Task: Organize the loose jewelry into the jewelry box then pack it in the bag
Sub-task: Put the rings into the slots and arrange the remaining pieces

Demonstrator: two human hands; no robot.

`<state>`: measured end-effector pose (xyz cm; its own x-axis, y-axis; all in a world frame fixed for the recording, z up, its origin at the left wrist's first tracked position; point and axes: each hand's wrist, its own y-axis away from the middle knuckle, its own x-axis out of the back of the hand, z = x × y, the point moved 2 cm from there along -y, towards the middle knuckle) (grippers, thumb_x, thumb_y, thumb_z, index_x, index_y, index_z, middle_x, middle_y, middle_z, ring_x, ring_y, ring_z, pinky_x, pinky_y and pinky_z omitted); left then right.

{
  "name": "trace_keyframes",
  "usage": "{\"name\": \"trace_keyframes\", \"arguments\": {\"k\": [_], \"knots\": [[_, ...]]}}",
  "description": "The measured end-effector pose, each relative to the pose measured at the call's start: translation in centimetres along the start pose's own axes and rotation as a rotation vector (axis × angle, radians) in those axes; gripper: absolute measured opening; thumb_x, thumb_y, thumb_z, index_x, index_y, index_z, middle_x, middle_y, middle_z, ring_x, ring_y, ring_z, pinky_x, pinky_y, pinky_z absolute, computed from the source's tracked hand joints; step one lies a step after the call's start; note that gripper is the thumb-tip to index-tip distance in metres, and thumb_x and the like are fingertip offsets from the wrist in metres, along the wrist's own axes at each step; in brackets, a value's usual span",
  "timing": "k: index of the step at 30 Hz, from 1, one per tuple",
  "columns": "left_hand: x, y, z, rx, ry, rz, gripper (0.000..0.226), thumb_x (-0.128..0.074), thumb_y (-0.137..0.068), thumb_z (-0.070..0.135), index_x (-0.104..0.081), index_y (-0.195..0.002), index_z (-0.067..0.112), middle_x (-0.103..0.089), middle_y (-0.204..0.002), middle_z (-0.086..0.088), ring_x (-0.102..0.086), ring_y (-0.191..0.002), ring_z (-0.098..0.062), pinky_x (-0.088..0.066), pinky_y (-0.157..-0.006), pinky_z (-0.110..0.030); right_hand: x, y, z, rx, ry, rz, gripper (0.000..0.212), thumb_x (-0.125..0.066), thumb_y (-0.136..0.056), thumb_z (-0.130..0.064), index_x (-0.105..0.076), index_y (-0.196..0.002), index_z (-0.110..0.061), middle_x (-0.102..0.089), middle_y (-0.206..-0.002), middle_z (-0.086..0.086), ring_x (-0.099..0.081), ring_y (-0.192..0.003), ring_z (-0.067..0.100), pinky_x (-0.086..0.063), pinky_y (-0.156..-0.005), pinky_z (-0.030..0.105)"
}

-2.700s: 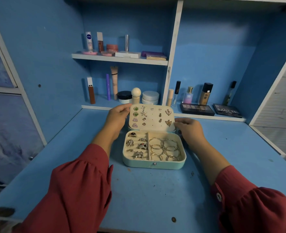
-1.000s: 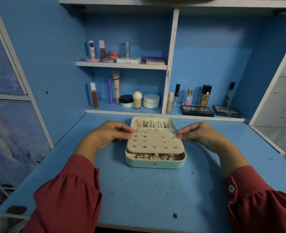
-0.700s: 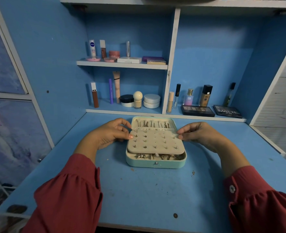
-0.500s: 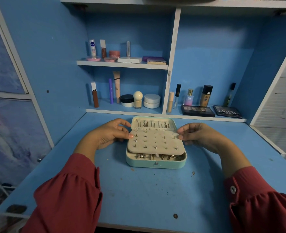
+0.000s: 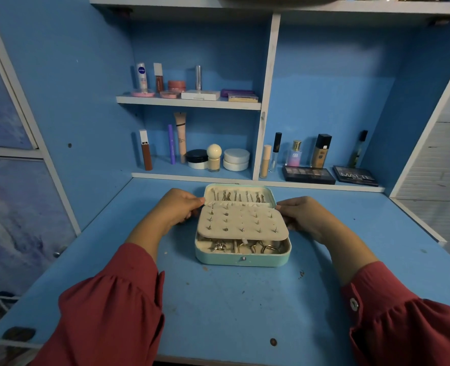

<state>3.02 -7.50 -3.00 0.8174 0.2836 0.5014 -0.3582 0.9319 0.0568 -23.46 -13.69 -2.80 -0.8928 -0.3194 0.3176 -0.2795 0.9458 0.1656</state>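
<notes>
- Jewelry box point(image 5: 242, 258): mint-coloured, on the blue worktop point(image 5: 245, 307) at centre, snap stud on its front wall facing the person. Lid point(image 5: 239, 198) lies open at the far side.
- Earring panel point(image 5: 242, 223): cream, studded with post backs, folded down over the tray at a shallow tilt; its front edge stands slightly above the box rim, leaving a gap.
- Rings point(image 5: 245, 246): visible through that gap in the lower tray, including a spider-shaped piece at left. Count cannot be told.
- Left hand point(image 5: 177, 208): reaches forward from a red sleeve point(image 5: 113, 313), palm turned inward, fingers curled. Grip: fingertips pinch the panel's far left corner.
- Right hand point(image 5: 301, 216): mirrors the left from the opposite side, wrist angled inward, fingers curled. Grip: fingertips hold the panel's right edge near its far corner.
- Both forearms converge on the box; elbows lie wide, near the worktop's front edge.
- Shelves point(image 5: 189, 103) behind the box: cosmetics, upright bottles, jars and two dark palettes point(image 5: 329, 175).
- No bag can be identified in view.
</notes>
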Motion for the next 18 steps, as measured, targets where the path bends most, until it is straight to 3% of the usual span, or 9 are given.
{"name": "trace_keyframes", "arguments": {"k": [9,13,18], "knots": [[-0.13,-0.1,-0.03,-0.046,0.2,0.065,0.016,-0.068,-0.087,0.013,-0.072,-0.099,0.003,-0.059,-0.065,-0.003,-0.043,-0.054,-0.01,-0.037,-0.043,-0.013,0.02,-0.12,0.05,0.051,-0.136,0.057,0.013,-0.062,-0.09,-0.004,-0.071,-0.099,-0.008,-0.07,-0.076,0.009,-0.057,-0.059,0.012,-0.053,-0.056,0.016],[-0.3,-0.25,-0.1,-0.088,0.246,0.09,0.016,-0.067,-0.088,0.01,-0.071,-0.101,0.004,-0.063,-0.07,-0.002,-0.046,-0.057,-0.009,-0.039,-0.047,-0.013,-0.17,-0.01,-0.23,0.076,-0.209,0.096,0.015,-0.062,-0.088,-0.001,-0.07,-0.096,-0.011,-0.071,-0.076,0.004,-0.063,-0.06,0.011,-0.054,-0.056,0.014],[-0.65,-0.42,0.03,-0.148,0.286,0.137,0.016,-0.064,-0.089,0.008,-0.071,-0.103,0.005,-0.064,-0.071,-0.002,-0.05,-0.059,-0.008,-0.042,-0.049,-0.012,-0.52,-0.16,-0.34,0.121,-0.232,0.132,0.021,-0.061,-0.089,0.001,-0.069,-0.107,-0.007,-0.071,-0.083,0.003,-0.064,-0.063,0.01,-0.056,-0.06,0.015]]}}
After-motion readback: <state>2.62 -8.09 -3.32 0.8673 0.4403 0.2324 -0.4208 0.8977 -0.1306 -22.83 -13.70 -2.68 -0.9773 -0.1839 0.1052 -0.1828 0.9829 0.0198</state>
